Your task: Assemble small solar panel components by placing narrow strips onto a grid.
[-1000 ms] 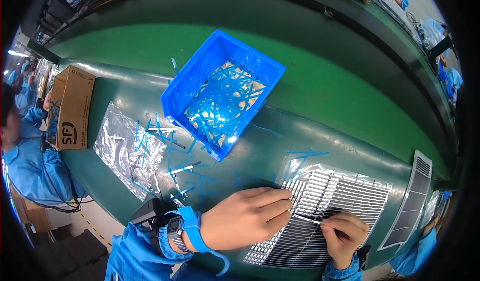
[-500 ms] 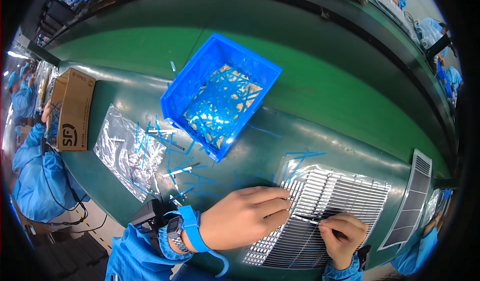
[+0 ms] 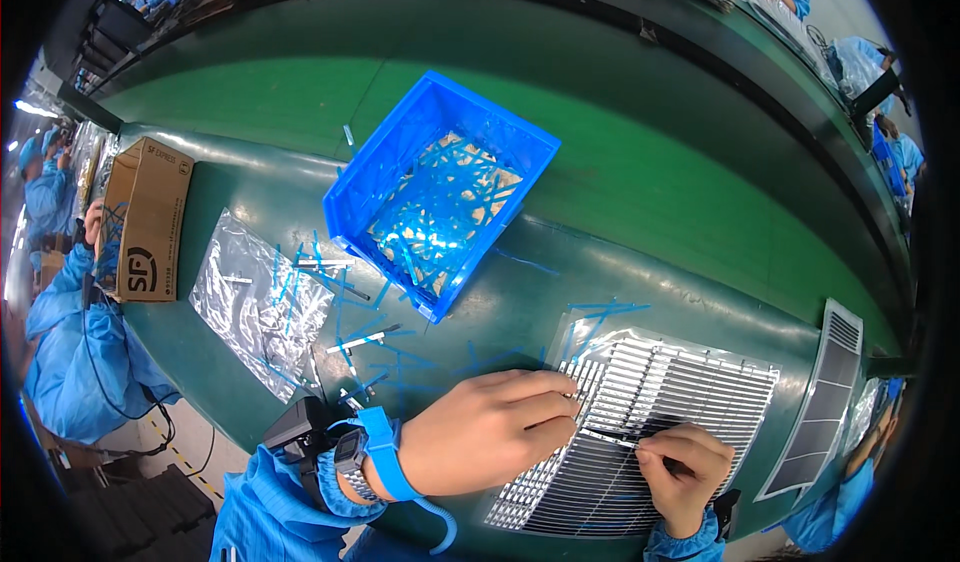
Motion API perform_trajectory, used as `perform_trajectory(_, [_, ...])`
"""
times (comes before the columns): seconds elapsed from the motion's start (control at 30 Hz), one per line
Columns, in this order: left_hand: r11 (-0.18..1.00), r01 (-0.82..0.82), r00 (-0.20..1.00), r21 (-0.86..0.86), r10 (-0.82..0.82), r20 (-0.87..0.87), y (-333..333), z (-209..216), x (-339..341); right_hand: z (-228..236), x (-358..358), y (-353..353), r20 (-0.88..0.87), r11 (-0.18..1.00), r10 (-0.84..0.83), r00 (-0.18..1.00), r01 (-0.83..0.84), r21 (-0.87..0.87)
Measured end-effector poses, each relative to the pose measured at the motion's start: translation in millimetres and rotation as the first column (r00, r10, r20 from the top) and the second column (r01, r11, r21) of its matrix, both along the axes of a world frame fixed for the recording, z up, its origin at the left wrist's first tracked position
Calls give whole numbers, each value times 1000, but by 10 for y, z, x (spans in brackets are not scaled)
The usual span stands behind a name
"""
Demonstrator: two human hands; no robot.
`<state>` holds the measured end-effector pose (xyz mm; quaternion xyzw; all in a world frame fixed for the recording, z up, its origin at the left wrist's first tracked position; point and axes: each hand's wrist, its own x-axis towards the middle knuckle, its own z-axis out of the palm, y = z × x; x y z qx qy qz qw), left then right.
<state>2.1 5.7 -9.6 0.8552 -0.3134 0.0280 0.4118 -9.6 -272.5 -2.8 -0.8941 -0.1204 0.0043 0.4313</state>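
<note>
A sheet of narrow black and white strips [image 3: 700, 387] lies on the table at the lower right, on clear film. Between my hands runs one thin strip [image 3: 612, 438], slightly raised at an angle over the sheet. My right hand [image 3: 688, 470] pinches its right end between thumb and forefinger. My left hand [image 3: 500, 432] is closed, fingers bent together over the sheet's left edge; the strip's left end meets these fingers, and their tips are partly hidden. A blue wrist strap [image 3: 385, 457] with a coiled cord and a watch [image 3: 350, 460] are on my left wrist.
Ahead stands a blue bin [image 3: 340, 207] with blue film slivers inside. Left of it are a crumpled clear bag [image 3: 250, 312], loose strips [image 3: 362, 339] and a cardboard box [image 3: 160, 222]. Another strip sheet [image 3: 820, 402] lies far right. A co-worker's sleeve [image 3: 75, 352] is at the left.
Hardly anything differs. Both hands keep their hold over the sheet; the view has shifted very slightly.
</note>
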Motion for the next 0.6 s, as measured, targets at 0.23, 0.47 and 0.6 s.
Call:
perform_trajectory(0.23, [1000, -4, 1000, -20, 3, -28, 3, -9, 3, -7, -5, -4, -12, 1000, -4, 1000, 4, 6])
perform_trajectory(0.47, [999, 0, 999, -37, -1, -33, 6, 3, 8, -16, 4, -9, 18, 1000, 18, 1000, -18, -6])
perform_trajectory(0.6, [999, 0, 999, -42, -2, -40, 7, -4, 6, -14, 3, -6, 4, 1000, 9, 1000, -9, -9])
